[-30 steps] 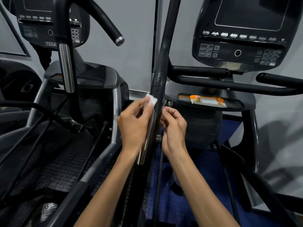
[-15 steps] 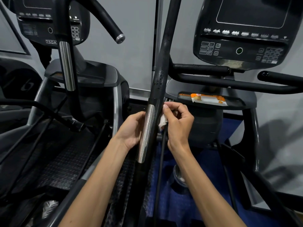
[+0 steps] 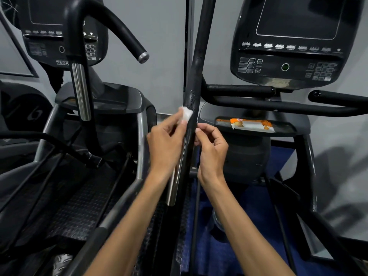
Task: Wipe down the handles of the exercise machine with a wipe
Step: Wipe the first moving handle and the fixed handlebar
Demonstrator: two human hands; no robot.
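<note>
Head view looks down along a tall black foam-covered handle bar [image 3: 196, 80] of an elliptical-style exercise machine, rising up the middle of the picture, its foam pitted and worn just above the hands. The left hand [image 3: 166, 145] pinches a small white crumpled wipe [image 3: 186, 114] between thumb and fingertips and presses it against the left side of the bar, just above the top of the polished silver metal grip plate [image 3: 176, 180] that runs down the bar's front. The right hand [image 3: 212, 150] sits on the other side of the same bar, fingers curled, thumb and forefinger touching the bar's right edge; whether it holds a bit of the wipe as well I cannot tell. Both forearms reach up from the bottom of the frame, one on each side of the bar.

Behind the right hand, a flat orange-and-white packet [image 3: 252, 124] lies in the dark tray [image 3: 286, 130] under the black console with its screen and keypad [image 3: 288, 42] (a green-ringed round button shows on its panel). Black horizontal grips [image 3: 239, 90] branch off below that console. To the left stands a second machine marked 750A, with its own curved black handle and chrome grip section [image 3: 80, 90] and a black studded foot platform [image 3: 79, 206]
</note>
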